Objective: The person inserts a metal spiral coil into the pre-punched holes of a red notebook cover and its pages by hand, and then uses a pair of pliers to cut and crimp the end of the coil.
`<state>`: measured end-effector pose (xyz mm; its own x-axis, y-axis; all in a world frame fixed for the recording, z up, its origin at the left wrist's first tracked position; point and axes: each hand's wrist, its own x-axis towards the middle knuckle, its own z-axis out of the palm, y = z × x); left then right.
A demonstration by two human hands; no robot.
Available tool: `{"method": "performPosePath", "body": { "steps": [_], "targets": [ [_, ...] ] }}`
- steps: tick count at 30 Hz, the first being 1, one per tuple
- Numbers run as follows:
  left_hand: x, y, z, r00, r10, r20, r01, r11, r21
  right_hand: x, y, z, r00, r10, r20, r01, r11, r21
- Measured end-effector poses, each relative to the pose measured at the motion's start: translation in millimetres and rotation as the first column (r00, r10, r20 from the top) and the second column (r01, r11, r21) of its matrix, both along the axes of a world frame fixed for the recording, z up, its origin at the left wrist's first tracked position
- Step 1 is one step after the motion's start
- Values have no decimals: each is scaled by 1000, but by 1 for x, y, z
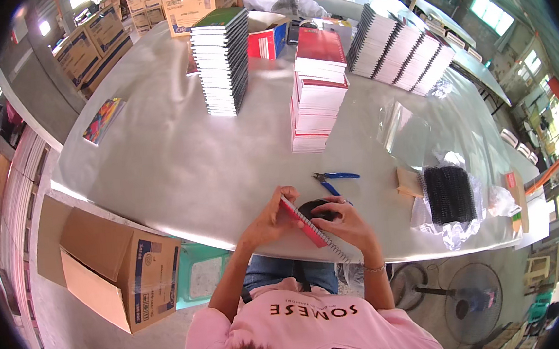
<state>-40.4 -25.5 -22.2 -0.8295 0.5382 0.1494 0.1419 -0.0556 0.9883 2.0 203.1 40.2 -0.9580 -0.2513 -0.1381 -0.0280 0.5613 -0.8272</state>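
Observation:
Near the table's front edge, my left hand (273, 219) is closed on a thin red notebook (309, 231), held tilted. A spiral coil (334, 245) runs along its edge and sticks out past the lower end. My right hand (348, 223) is curled at the coil, its thumb against the loops; its fingertips lie over a dark rounded object (313, 208) whose kind I cannot make out. Just beyond lie blue-handled cutting pliers (335, 178), jaws toward the left.
Farther back stand stacks of green-covered notebooks (222, 67), red-covered notebooks (319, 99) and more spiral notebooks (398, 50). At right, a bundle of black coils (450, 194) lies on plastic. An open carton (119, 266) stands left of the table, a fan (473, 300) right.

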Motion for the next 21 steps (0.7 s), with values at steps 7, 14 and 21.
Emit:
{"method": "performPosePath", "body": {
  "steps": [7, 14, 21],
  "targets": [
    [2, 0, 1, 999, -3, -49, 4, 1000, 29, 5, 7, 15, 989, 94, 113, -46, 927, -372],
    [0, 1, 0, 998, -24, -52, 27, 998, 48, 8, 5, 19, 976, 88, 200, 40, 827, -561],
    [0, 2, 7, 999, -38, -34, 39, 999, 20, 5, 6, 10, 991, 82, 111, -19, 877, -480]
  ]
}}
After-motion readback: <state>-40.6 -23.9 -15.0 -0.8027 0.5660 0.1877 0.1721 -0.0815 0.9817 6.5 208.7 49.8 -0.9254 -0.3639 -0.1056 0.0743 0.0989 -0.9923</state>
